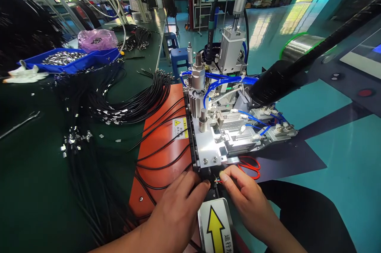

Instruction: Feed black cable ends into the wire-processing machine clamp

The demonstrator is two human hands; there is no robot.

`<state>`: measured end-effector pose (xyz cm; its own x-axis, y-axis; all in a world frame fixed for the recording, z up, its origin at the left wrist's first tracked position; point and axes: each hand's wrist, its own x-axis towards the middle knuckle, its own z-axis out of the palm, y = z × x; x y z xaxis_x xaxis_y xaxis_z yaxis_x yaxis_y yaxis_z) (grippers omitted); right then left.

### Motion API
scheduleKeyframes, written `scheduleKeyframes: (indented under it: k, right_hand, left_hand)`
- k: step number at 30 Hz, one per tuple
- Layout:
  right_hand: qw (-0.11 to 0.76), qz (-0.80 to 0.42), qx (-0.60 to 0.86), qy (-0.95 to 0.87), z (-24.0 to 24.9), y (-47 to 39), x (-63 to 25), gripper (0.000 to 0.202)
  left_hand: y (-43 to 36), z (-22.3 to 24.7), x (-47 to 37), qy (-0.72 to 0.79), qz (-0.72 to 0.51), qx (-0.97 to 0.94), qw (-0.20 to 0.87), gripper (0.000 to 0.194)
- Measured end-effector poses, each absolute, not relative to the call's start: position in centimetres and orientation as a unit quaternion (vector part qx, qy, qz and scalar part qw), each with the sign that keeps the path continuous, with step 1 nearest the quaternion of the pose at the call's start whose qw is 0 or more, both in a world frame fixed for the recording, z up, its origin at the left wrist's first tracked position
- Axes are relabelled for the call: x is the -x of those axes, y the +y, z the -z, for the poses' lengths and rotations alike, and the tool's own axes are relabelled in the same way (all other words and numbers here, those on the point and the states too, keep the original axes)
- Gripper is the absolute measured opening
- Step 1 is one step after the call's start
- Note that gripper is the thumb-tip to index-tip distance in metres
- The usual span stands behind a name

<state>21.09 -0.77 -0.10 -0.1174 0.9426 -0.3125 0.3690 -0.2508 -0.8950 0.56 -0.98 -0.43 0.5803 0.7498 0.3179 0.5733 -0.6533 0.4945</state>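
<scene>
Room above orange cover (166,137), machine (208,141) obstacle rightward

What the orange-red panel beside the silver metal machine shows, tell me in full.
The flat, smooth orange-red panel has a soft sheen and could be painted metal or plastic. A white-and-yellow warning label sits near its right edge, a metal screw near its lower left corner. Thin black cables run across it. It lies between the dark green tabletop and the silver metal machine. The left hand hides part of its near end; whether they touch is unclear.

Wires (218,181) (seemingly) between hands (248,201)
</scene>
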Motion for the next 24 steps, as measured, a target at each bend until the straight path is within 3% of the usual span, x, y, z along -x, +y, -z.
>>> scheduleKeyframes:
  k: [16, 24]
  right_hand:
    - [0.292, -0.494, 0.6, -0.557, 0.54, -0.99, -21.0, 0.032]
    - [0.293, -0.505, 0.603, -0.544, 0.22, -0.75, -20.73, 0.033]
  left_hand:
    - [-1.16, 0.34, -0.52, 0.374, -0.254, -0.883, 0.128, 0.039]
    - [-0.96, -0.1, -0.81, 0.37, -0.259, -0.884, 0.117, 0.031]
